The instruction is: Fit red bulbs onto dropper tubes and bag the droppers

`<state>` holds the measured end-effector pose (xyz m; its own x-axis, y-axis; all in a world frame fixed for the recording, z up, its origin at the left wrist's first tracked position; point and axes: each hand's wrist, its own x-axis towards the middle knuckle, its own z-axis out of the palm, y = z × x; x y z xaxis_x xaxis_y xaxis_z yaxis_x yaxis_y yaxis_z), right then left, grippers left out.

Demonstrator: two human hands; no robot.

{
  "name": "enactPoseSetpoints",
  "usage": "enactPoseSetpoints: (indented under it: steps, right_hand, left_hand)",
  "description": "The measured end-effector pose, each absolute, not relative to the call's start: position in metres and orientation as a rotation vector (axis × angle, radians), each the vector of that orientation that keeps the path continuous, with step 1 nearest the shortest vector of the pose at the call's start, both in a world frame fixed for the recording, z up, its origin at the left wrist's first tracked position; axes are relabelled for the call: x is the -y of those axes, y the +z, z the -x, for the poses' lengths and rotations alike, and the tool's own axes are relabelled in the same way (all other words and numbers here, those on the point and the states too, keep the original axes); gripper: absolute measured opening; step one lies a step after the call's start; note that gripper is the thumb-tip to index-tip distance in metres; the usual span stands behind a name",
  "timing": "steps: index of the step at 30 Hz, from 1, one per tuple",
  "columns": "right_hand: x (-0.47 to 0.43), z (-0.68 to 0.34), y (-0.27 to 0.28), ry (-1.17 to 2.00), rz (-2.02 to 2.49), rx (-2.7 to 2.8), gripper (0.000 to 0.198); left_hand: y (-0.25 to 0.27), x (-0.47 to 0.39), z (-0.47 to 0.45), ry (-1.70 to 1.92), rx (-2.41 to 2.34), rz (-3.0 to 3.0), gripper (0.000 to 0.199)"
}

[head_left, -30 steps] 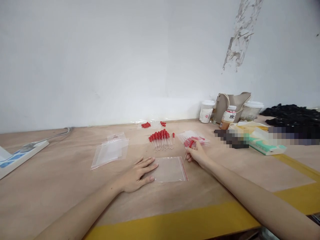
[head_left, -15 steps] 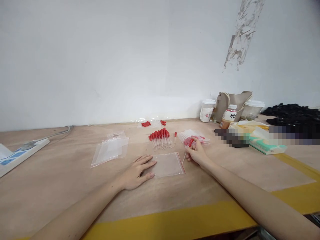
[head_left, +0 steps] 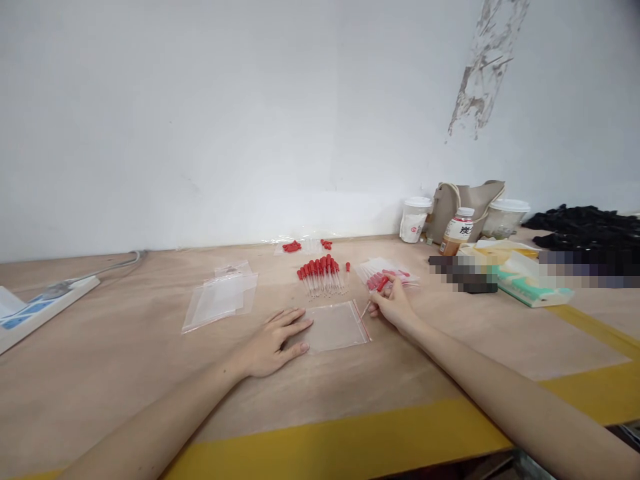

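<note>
My left hand (head_left: 277, 343) lies flat with spread fingers, its fingertips on the left end of a clear zip bag (head_left: 335, 327) with a red strip along its right edge. In my right hand (head_left: 393, 303) is a glass dropper (head_left: 383, 283) with a red rubber bulb, pinched and slanting. The dropper's thin tip meets the bag's red-edged end; whether it is inside the bag I cannot tell. Behind the bag lies a row of similar red-bulbed droppers (head_left: 320, 273). Filled bags of droppers (head_left: 383, 272) lie just beyond my right hand.
Flat clear bags (head_left: 220, 297) are stacked at left, near a power strip (head_left: 47, 310). Loose red bulbs (head_left: 292, 247) lie on plastic by the wall. At right stand a lidded cup (head_left: 415, 220), a drink bottle (head_left: 457, 232), a grey bag (head_left: 470, 207) and a tissue pack (head_left: 533, 283).
My right hand has shifted slightly, bringing the dropper's tip left against the bag's red edge, which has tilted a little. My left hand has stayed in place.
</note>
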<state>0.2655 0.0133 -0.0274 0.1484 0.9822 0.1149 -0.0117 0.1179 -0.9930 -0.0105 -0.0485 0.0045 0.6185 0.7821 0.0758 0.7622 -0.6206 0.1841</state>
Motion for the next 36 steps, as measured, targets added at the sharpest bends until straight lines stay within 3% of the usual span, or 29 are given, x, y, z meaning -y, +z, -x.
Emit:
enactPoseSetpoints:
  steps: [9, 17, 21, 36]
  right_hand:
    - [-0.011, -0.274, -0.018, 1.389, 1.127, 1.269, 0.015]
    - [-0.017, -0.297, -0.014, 1.307, 1.023, 1.863, 0.033]
    - [-0.015, -0.288, -0.015, 1.166, 0.958, 1.935, 0.031]
    - [-0.015, -0.291, -0.010, 1.161, 0.921, 2.067, 0.027]
  left_hand:
    - [0.003, 0.048, 0.007, 0.275, -1.367, -2.686, 0.053]
    - [0.003, 0.048, 0.008, 0.295, -1.358, -2.685, 0.052]
    - [0.003, 0.048, 0.007, 0.303, -1.353, -2.689, 0.054]
    - [0.002, 0.046, 0.010, 0.309, -1.319, -2.713, 0.054]
